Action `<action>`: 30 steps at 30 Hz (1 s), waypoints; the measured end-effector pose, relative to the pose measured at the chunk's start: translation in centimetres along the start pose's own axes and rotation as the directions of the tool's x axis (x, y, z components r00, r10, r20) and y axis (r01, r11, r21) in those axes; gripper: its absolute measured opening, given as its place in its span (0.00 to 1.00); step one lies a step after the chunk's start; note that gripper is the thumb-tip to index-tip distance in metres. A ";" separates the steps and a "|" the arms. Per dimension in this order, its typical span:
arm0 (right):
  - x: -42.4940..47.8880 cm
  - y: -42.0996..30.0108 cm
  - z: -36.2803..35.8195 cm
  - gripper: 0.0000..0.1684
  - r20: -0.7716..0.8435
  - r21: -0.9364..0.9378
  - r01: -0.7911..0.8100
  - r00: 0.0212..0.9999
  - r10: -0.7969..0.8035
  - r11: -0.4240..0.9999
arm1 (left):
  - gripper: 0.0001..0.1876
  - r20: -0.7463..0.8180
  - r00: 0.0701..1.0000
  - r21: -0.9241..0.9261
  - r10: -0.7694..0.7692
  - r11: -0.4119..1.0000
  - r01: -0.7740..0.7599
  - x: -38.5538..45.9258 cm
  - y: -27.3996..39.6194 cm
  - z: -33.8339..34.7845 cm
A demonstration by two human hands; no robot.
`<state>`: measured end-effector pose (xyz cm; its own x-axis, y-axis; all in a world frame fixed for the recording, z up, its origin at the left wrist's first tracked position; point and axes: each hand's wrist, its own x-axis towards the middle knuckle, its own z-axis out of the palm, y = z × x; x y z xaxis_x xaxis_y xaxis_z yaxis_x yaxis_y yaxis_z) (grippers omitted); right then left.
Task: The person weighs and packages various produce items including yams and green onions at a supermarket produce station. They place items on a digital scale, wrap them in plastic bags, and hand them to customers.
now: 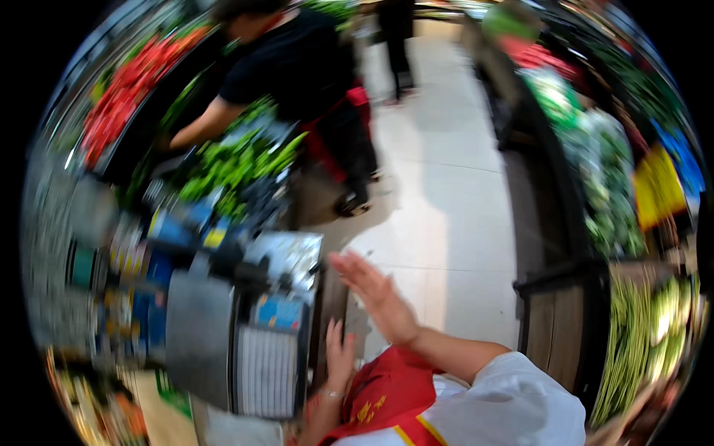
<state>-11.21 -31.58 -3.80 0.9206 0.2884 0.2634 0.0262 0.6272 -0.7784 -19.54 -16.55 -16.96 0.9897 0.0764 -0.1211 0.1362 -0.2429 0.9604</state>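
My right hand (pixel 375 295) is raised over the aisle in front of my red apron (pixel 390 384), its fingers extended and nothing held. Lower down, my left hand (pixel 339 354) has its fingers up and holds nothing that shows; a thin bracelet circles that wrist. Just left of it stands a weighing scale with a metal plate (pixel 199 334) and a panel of pale keys (pixel 268 371). A crumpled clear plastic sheet or bag (pixel 293 256) lies behind the scale. Motion blurs much of the picture.
A person in dark clothes (pixel 295 67) leans over the left stand, near leafy greens (pixel 240 167) and red produce (pixel 134 89). Another person (pixel 396 44) stands farther up the tiled aisle (pixel 457 223). Along the right, a dark-edged stand (pixel 594 323) holds long green beans (pixel 625 345) and bagged vegetables (pixel 608 167).
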 end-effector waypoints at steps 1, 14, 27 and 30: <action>-0.3 -1.3 0.1 0.42 0.079 -0.269 0.205 0.979 -0.190 0.941 | 0.30 0.163 0.917 -0.509 -0.365 0.765 0.395 0.2 -1.3 0.7; -20.9 10.2 -9.2 0.19 -0.563 -0.823 -0.544 0.744 -0.360 0.163 | 0.30 0.875 0.459 -0.439 -0.151 0.146 0.886 -3.8 8.6 4.6; -26.9 15.4 -0.8 0.35 -0.616 0.357 0.423 0.777 -0.131 0.833 | 0.20 0.733 -0.188 -0.530 0.654 0.376 -0.760 -9.7 2.0 8.6; -27.2 6.9 4.4 0.36 -0.806 0.412 0.352 0.571 0.156 0.841 | 0.22 0.785 0.117 -0.278 0.608 0.515 -0.810 -8.0 -1.6 7.2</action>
<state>-37.77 -31.95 -13.86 0.8439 -0.3209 -0.4300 0.1858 0.9266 -0.3269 -27.31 -23.69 -19.36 0.2336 -0.8979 0.3731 -0.7441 0.0819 0.6630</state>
